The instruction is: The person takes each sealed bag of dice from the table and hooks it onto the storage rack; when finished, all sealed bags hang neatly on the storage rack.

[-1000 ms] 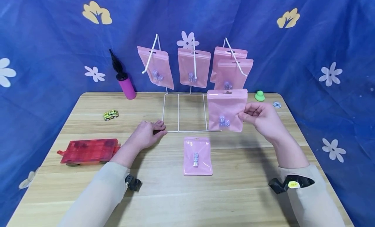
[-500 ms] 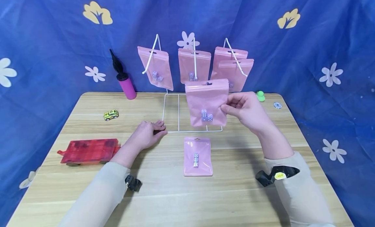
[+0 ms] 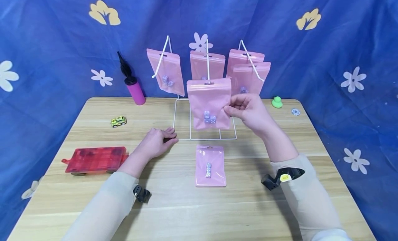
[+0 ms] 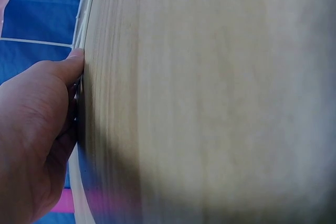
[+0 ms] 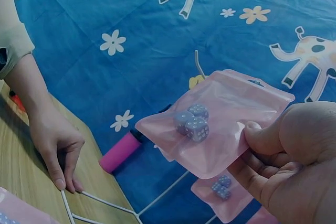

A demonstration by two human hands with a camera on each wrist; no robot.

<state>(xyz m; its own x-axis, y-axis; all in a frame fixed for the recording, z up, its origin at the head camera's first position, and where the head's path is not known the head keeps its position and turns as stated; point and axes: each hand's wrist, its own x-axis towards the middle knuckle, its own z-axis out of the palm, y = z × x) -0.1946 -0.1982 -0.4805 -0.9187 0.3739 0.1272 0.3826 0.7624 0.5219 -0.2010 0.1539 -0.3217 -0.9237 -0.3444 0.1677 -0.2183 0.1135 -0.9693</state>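
Note:
My right hand [image 3: 250, 111] pinches the right edge of a pink zip bag [image 3: 209, 99] between thumb and fingers. Dice [image 3: 207, 117] show through its lower part. In the head view the bag's hang hole overlaps the tip of the middle hook [image 3: 207, 63] of a white wire rack [image 3: 211, 139]. The right wrist view shows the same bag tilted, with dots visible on its dice [image 5: 197, 128]. My left hand [image 3: 157, 142] pinches the front left corner of the rack's base. Other pink bags [image 3: 172, 66] hang on the hooks, one behind the held bag.
Another pink bag of dice [image 3: 202, 177] lies flat in front of the rack. To the left are a red toy wagon [image 3: 96, 160], a small toy car [image 3: 118, 121] and a magenta pump [image 3: 135, 92]. A green duck [image 3: 276, 103] and a chip [image 3: 295, 112] lie back right.
My right hand has carried the pink bag leftward and upward, from in front of the right hook to the middle hook's tip. The left hand has stayed at the rack's corner.

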